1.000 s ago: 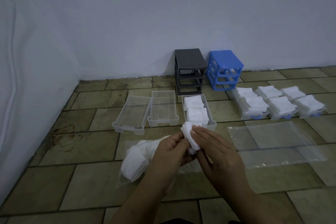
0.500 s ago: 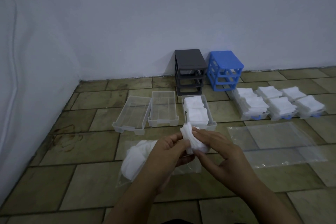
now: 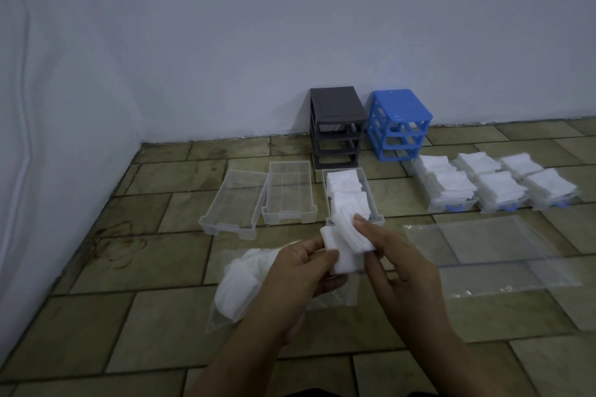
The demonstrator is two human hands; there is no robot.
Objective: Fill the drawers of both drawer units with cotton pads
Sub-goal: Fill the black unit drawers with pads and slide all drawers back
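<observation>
Both hands hold a small stack of white cotton pads [image 3: 344,245] above the floor. My left hand [image 3: 303,271] pinches the stack's left edge, my right hand [image 3: 396,258] grips its right side. Just beyond them lies a clear drawer with pads in it [image 3: 371,193]. Two bare clear drawers [image 3: 233,203] [image 3: 288,192] lie to its left. The grey drawer unit [image 3: 337,126] and the blue drawer unit [image 3: 400,124] stand against the wall, their slots without drawers. Three drawers heaped with pads [image 3: 446,185] [image 3: 496,187] [image 3: 545,184] sit at the right.
A plastic bag with more cotton pads [image 3: 245,280] lies under my left hand. A flat clear plastic bag [image 3: 503,248] lies on the tiled floor at the right. White walls [image 3: 64,138] close the left and back sides.
The stack has been turned and spread a little, with my right hand sliding to its right side. Both hands stay in front of the drawer with pads.
</observation>
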